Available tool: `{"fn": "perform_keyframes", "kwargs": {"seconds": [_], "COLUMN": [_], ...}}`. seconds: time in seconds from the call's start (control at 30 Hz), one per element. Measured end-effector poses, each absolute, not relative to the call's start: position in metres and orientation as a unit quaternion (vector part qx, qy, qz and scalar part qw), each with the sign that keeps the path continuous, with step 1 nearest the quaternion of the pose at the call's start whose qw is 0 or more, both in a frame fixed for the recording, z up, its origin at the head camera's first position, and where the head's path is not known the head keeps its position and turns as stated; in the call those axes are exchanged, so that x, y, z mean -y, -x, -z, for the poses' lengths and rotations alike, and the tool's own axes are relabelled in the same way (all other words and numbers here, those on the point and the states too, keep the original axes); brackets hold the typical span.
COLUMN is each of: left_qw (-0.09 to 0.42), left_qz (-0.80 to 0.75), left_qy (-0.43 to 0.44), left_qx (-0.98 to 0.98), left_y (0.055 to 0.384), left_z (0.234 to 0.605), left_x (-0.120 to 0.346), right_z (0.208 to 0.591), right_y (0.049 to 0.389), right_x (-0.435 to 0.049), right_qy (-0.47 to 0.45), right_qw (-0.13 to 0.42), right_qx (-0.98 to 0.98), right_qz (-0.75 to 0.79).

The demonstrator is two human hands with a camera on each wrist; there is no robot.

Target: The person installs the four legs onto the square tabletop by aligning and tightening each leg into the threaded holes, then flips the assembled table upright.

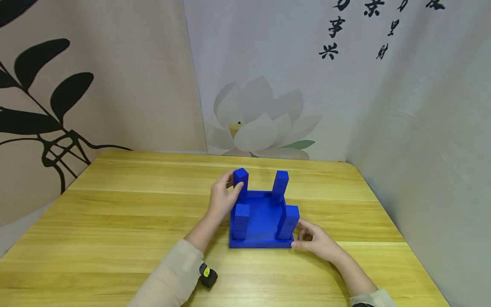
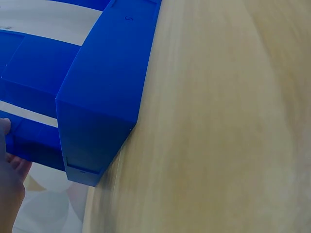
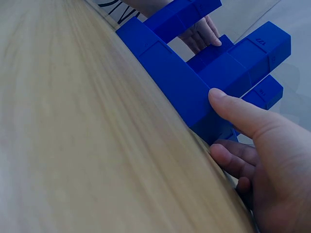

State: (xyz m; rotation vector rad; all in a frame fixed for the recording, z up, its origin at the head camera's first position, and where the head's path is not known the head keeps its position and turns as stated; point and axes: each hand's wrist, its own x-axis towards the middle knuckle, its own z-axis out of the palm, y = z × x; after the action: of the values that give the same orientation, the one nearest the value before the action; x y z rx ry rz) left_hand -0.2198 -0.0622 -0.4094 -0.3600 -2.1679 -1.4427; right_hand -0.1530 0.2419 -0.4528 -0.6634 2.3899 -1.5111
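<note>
A blue square tray-like base point(image 1: 262, 224) with a low rim sits on the table, with a blue post standing up at each corner. The far-left post point(image 1: 241, 177) is in the grip of my left hand point(image 1: 223, 197), thumb on its near side and fingers behind. At the base's near right corner, my right hand point(image 1: 317, 243) holds the rim between thumb and curled fingers, beside the near-right post point(image 1: 288, 221). The right wrist view shows the thumb point(image 3: 233, 108) against the corner; the fingers' contact behind it is partly hidden. A near-left post point(image 1: 241, 221) and a far-right post point(image 1: 280, 185) complete the frame.
The wooden table point(image 1: 126, 213) has its far edge against a pale curtain point(image 1: 268, 51) printed with a flower and writing. Another curtain point(image 1: 433, 128) hangs along the right side. A black wrist device point(image 1: 208, 277) juts from my left sleeve.
</note>
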Motion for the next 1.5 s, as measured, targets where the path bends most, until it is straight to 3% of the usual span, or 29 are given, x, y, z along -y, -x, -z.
{"fn": "perform_keyframes", "kwargs": {"seconds": [0.63, 1.03, 1.5], "left_qw": [0.200, 0.247, 0.252], "left_qz": [0.538, 0.513, 0.514], "left_qy": [0.178, 0.110, 0.086], "left_qx": [0.800, 0.815, 0.816], "left_y": [0.221, 0.223, 0.221], "left_z": [0.412, 0.404, 0.401], "left_x": [0.070, 0.059, 0.056], "right_z": [0.454, 0.451, 0.448], "right_y": [0.154, 0.153, 0.152], "right_x": [-0.242, -0.242, -0.240], "right_qy": [0.216, 0.224, 0.225], "right_qw": [0.123, 0.123, 0.124], "right_qx": [-0.823, -0.815, -0.816], "right_qz": [0.510, 0.520, 0.518]}}
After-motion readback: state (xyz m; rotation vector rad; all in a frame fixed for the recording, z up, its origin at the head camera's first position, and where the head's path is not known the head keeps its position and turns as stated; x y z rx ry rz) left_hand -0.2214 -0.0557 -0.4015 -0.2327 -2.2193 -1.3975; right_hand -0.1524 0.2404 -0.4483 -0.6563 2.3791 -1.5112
